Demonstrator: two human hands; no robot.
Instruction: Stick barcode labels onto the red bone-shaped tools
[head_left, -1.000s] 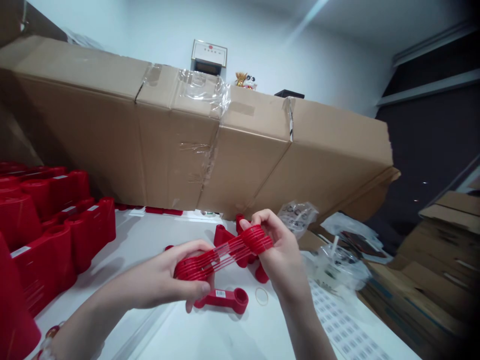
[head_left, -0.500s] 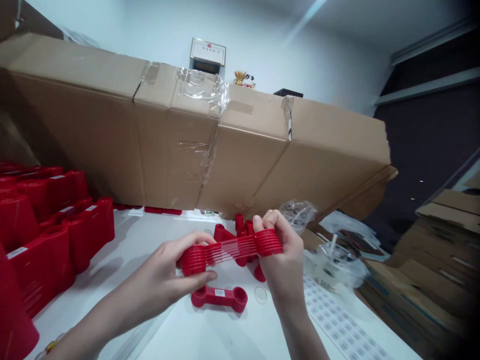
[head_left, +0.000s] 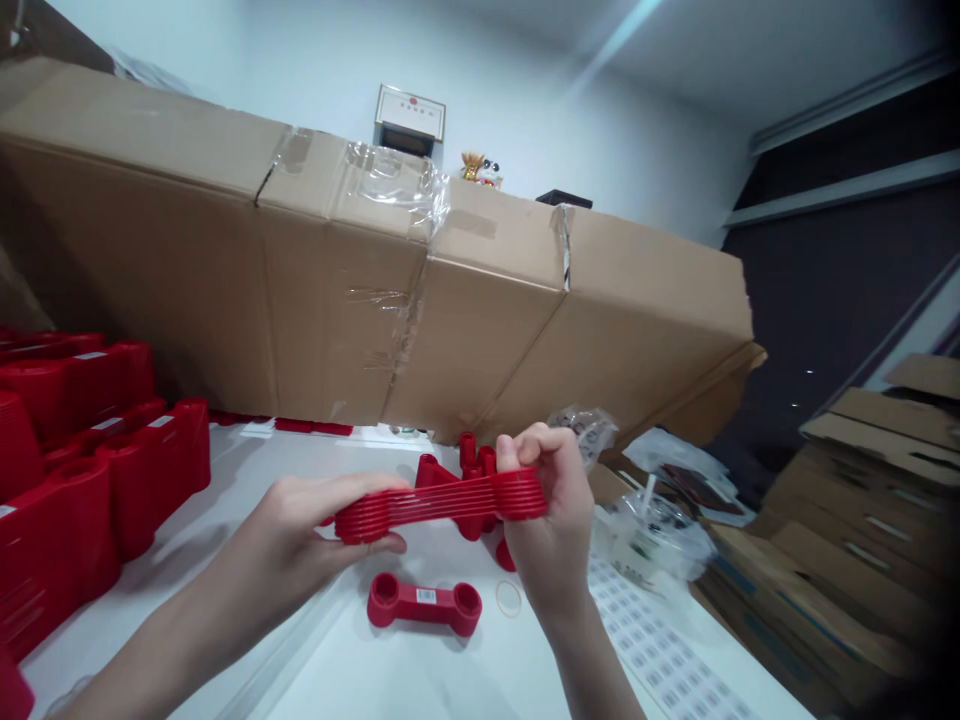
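Between my hands, above the white table, is a stack of thin red dumbbell-shaped plastic pieces (head_left: 442,501), each with a round end on either side. My left hand (head_left: 315,525) pinches the stack's left end, thumb below and fingers on top. The right end is wrapped by my right hand (head_left: 551,510), its thumb pointing up. Below the stack, a red dumbbell-shaped plastic piece (head_left: 424,606) with two ring ends and a white label lies on the table. To its right rests a thin rubber band (head_left: 508,599). More red parts (head_left: 469,460) stand behind the stack, partly hidden.
Tall piles of red pieces (head_left: 67,500) fill the left side. A large cardboard box (head_left: 337,300) spans the back. On the right lie a sheet of printed labels (head_left: 660,650), a plastic-wrapped cup with a straw (head_left: 649,535), and stacked flattened cartons (head_left: 862,530) beyond the table's edge.
The stack has tilted, so its slats now show as an edge-on solid red band. Both hands still hold its ends. The whole view has shifted slightly.
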